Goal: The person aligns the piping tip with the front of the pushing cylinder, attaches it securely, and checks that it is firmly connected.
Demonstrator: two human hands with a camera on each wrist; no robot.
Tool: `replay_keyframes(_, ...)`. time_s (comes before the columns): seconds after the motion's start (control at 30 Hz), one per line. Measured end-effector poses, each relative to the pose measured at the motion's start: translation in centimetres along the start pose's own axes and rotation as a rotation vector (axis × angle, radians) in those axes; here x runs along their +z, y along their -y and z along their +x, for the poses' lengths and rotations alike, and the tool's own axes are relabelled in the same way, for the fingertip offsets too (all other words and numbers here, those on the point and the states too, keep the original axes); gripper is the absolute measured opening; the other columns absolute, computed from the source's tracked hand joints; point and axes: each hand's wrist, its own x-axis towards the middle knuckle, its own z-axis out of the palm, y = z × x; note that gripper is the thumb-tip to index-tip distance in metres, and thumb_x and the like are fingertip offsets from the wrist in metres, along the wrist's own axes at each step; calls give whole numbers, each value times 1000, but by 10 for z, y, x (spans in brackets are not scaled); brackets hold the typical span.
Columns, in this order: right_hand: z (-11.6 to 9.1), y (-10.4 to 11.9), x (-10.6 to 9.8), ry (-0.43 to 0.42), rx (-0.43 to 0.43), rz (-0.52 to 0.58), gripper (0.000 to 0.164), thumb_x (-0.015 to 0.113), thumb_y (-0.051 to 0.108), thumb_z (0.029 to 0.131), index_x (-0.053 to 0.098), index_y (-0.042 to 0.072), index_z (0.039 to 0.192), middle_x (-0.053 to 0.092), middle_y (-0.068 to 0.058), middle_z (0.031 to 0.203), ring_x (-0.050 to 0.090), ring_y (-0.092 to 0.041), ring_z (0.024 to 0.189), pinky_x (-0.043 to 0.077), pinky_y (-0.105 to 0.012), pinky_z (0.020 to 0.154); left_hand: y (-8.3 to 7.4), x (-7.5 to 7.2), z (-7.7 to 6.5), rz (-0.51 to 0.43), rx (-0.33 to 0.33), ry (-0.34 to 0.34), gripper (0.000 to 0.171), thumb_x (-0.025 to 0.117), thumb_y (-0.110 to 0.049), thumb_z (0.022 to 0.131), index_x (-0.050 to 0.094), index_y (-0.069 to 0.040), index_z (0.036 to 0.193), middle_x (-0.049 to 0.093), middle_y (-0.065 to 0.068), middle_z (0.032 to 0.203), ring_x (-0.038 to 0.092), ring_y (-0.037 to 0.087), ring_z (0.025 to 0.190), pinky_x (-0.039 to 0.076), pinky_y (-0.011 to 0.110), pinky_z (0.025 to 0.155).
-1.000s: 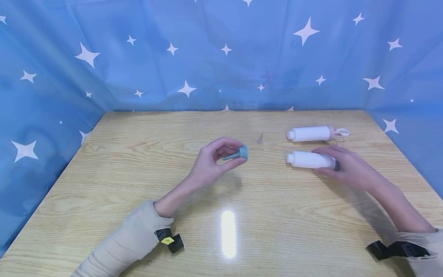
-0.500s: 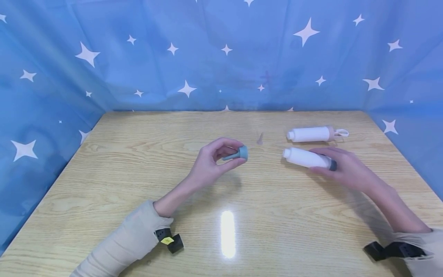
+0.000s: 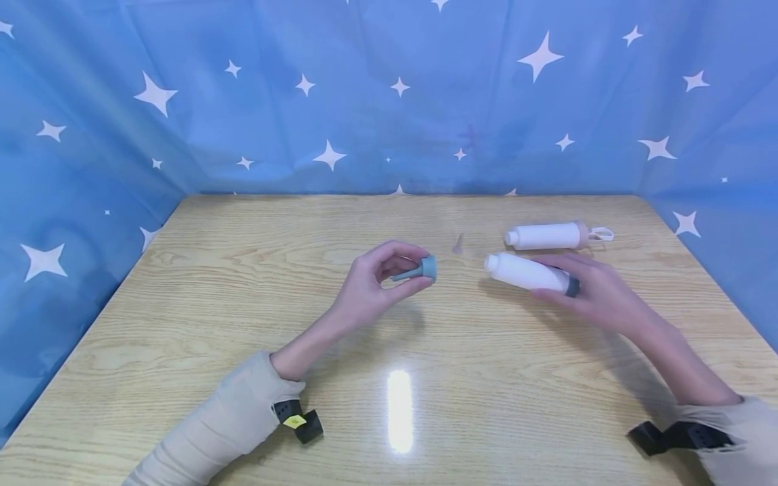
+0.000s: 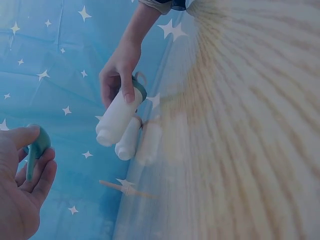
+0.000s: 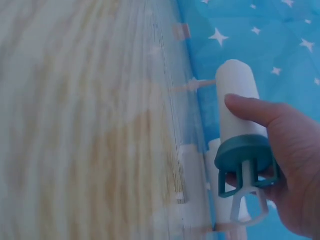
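Nearest, the left sleeve [image 3: 209,425] and the right sleeve [image 3: 741,439] were seen, each with a black device strapped at the cuff; the left one was marked by a yellow label [image 3: 294,422]. Beyond and between the sleeves, a bright patch of light [image 3: 400,412] was reflected on the wood-grained tabletop [image 3: 486,385].

Farther in, a teal nozzle cap [image 3: 428,268] was pinched between the thumb and fingers of the left hand [image 3: 377,280], above the tabletop near its middle, with its slender stem pointed back toward the palm. To the right, well apart from that cap, a white tube [image 3: 523,271] was gripped by the right hand [image 3: 598,290] around its rear part. It was held tilted, its narrow neck directed leftward; at its other end, a teal collar [image 5: 242,150] and a pale loop handle [image 5: 245,210] were shown in the right wrist view.

Behind these, a small pink piece [image 3: 458,244] was stood with its thin stem up. Just beyond the gripped tube, a second white tube [image 3: 543,236] was laid on its side, fitted with a pink collar [image 3: 583,235] and a loop. The far edge was backed by a blue curtain [image 3: 365,121] printed with white stars.
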Motion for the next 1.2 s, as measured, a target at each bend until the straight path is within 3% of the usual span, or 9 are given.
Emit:
replay_keyframes(0.3, 8, 7, 6, -40, -96, 22, 56, 90, 12, 74, 68, 9, 126, 69, -15, 120, 64, -32, 103, 43, -31, 76, 2, 0, 0, 18, 3, 0, 31, 76, 2, 88, 67, -1, 117, 69, 8, 110, 69, 17, 103, 57, 34, 96)
replay_keyframes(0.53, 14, 10, 11, -83, -143, 42, 57, 91, 14, 72, 69, 8, 125, 69, -16, 121, 64, -35, 105, 43, -31, 79, 3, 0, -1, 20, -8, 5, 30, 76, 0, 89, 67, -2, 118, 69, 7, 110, 69, 17, 103, 57, 33, 95)
replay_keyframes(0.93, 20, 23, 10, -91, -157, 71, 58, 91, 12, 72, 69, 9, 126, 69, -14, 123, 64, -33, 106, 43, -25, 82, 5, 0, 0, 14, -11, 12, 30, 76, 1, 89, 67, -2, 118, 69, 6, 110, 69, 16, 104, 57, 33, 96)
replay_keyframes(1.2, 24, 31, 12, -112, -192, 54, 57, 91, 14, 72, 69, 10, 125, 70, -11, 120, 66, -29, 100, 44, -24, 76, 6, -1, -1, 2, -11, 12, 31, 76, 1, 89, 67, -2, 118, 68, 7, 111, 69, 17, 104, 56, 34, 96)
